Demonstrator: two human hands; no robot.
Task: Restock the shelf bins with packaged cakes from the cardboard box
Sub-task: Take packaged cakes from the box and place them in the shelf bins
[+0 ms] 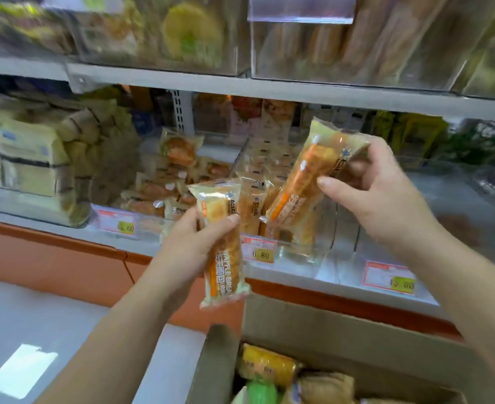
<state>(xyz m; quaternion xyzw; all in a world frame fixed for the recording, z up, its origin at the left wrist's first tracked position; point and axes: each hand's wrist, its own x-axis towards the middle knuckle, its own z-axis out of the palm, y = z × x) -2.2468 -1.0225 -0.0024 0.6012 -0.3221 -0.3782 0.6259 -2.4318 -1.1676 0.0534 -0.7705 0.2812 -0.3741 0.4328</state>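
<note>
While each hand carries one pack, the weak spot looks to be the right hand [371,193]. It pinches its packaged cake [304,185] betw. thumb and fingertips near the upper end only, so the long pack hangs tilted w/ its lower end over the clear bin [304,255] at centre frame. A light pinch on slick film could slip. The pack might then drop crooked, or land across the packs already standing in there and knock them over.

The left hand [193,237], lower centre, has fingers and thumb wrapped round the middle of the second cake pack [225,249]. It holds it upright in front of the orange shelf edge [94,258], just left of the bin's price tag [259,251]. That hold looks firmer, but squeezing a soft cake too hard could dent it. The two packs are near each other, so putting both in at once risks a clash at the bin opening. A wrong-bin mix-up is also poss.: the next bin to the left holds diff. rounder buns [179,153].

Looks-wise, both packs are long and narrow. They're glossy clear film w/ an orange stripe down one side, pale sealed ends and a golden-brown cake inside. Lettering on the left one partly reads "BREA".

More stock sits in the cardboard box [342,325] at bottom right, yellow and green wrappers showing, so prob. plenty left to do. Top of frame is blurred; the upper bins can't be read.
</note>
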